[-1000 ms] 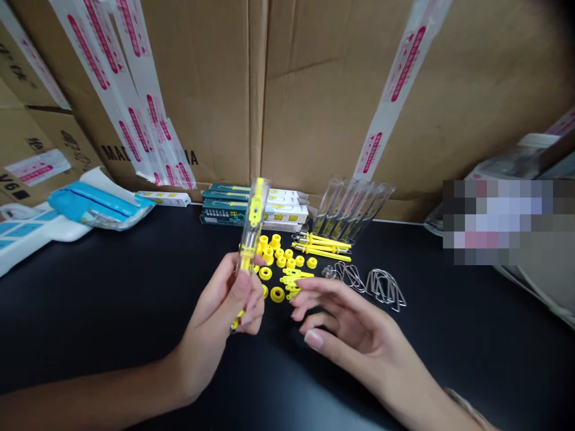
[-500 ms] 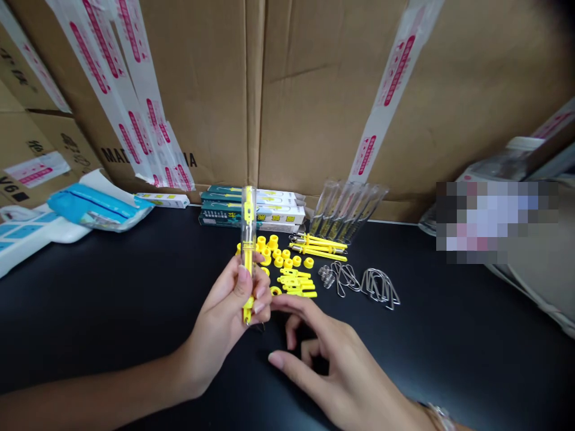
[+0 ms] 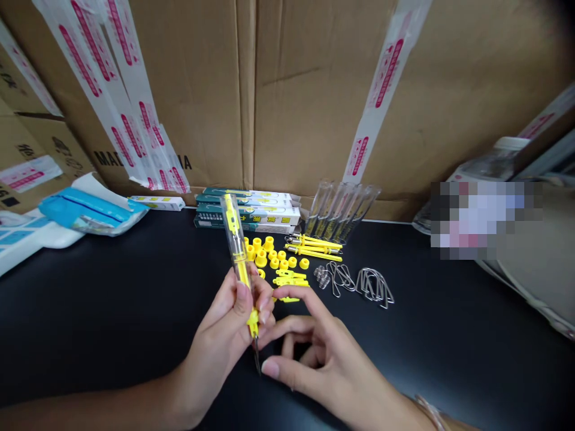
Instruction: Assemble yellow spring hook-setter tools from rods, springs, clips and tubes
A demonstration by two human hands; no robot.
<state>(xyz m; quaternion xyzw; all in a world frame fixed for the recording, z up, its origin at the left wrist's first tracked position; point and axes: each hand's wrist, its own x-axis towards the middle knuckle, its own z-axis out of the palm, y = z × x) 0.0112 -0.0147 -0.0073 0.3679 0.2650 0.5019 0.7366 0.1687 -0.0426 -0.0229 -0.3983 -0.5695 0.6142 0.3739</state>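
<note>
The clear tube (image 3: 234, 236), pinched in the left hand (image 3: 218, 344) left of the yellow parts (image 3: 261, 259), has been tilted leftward; its metal hook (image 3: 257, 358) is now reached by the right hand (image 3: 335, 362), thumb and fingers parted; contact cannot be told.

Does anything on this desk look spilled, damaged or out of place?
No spill or breakage shows. Mildly odd: one white box lies apart from the stacked boxes, beside a blue packet slumped over a white object. Pixelation hides part of the bottle.

Left hand (image 3: 236, 320) grips upright; right hand (image 3: 308, 353) curls, fingers parted.
</note>
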